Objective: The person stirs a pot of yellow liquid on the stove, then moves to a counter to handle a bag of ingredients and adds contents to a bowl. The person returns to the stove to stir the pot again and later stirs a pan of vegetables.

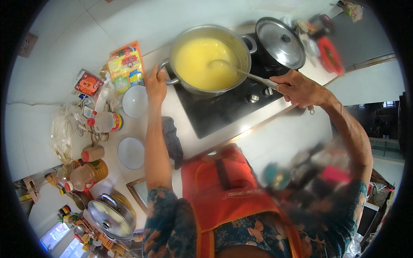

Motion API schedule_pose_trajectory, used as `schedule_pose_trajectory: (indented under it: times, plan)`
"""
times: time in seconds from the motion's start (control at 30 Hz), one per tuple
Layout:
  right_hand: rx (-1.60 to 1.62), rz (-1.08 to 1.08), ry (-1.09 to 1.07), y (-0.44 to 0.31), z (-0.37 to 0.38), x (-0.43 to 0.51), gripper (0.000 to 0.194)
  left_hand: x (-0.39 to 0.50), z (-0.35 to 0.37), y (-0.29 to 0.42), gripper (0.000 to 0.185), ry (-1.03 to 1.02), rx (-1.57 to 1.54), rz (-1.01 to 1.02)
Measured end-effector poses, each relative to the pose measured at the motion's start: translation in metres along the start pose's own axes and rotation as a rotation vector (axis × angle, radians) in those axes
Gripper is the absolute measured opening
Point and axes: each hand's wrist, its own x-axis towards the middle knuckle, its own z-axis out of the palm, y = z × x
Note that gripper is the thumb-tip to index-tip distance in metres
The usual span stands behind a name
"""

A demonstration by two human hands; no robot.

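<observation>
A large two-handled metal pot (pixel 209 92) stands on the black glass-topped stove (pixel 206 119). Thick yellow liquid (pixel 200 61) fills much of it. My left hand (pixel 156 84) grips the pot's left loop handle (pixel 172 81). In my right hand (pixel 298 87) is the handle of a long metal ladle (pixel 255 77). Its bowl dips into the liquid right of the middle, partly sunk beneath the surface. The ladle's ring end shows below my right hand, above the counter's front edge.
A dark pan with a metal lid (pixel 280 42) sits on the stove's right side. Left are two white bowls (pixel 135 101), seasoning packets (pixel 125 67), a plastic jug (pixel 105 122), an oil bottle (pixel 88 174) and a lidded steamer pot (pixel 111 219). A dark cloth (pixel 171 138) lies by my left forearm.
</observation>
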Motion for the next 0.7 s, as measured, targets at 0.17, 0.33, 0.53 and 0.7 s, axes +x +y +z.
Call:
schedule_pose_trajectory:
  times: [0.17, 0.33, 0.53, 0.7]
  plan:
    - [0.828, 0.178, -0.264, -0.001, 0.007, 0.031, 0.019, 0.001, 0.0, -0.009, 0.043, -0.011, 0.021, -0.001]
    - [1.628, 0.152, -0.255, 0.03, 0.06, 0.084, 0.018, 0.004, 0.002, 0.006, 0.043, -0.066, -0.079, -0.075]
    - [1.582, 0.026, 0.025, 0.044, 0.089, 0.063, 0.028, 0.003, 0.005, -0.022, 0.042, -0.011, 0.009, -0.009]
    - [1.518, -0.074, 0.073, 0.08, 0.086, 0.017, 0.049, 0.002, 0.0, 0.0, 0.041, -0.09, -0.049, -0.086]
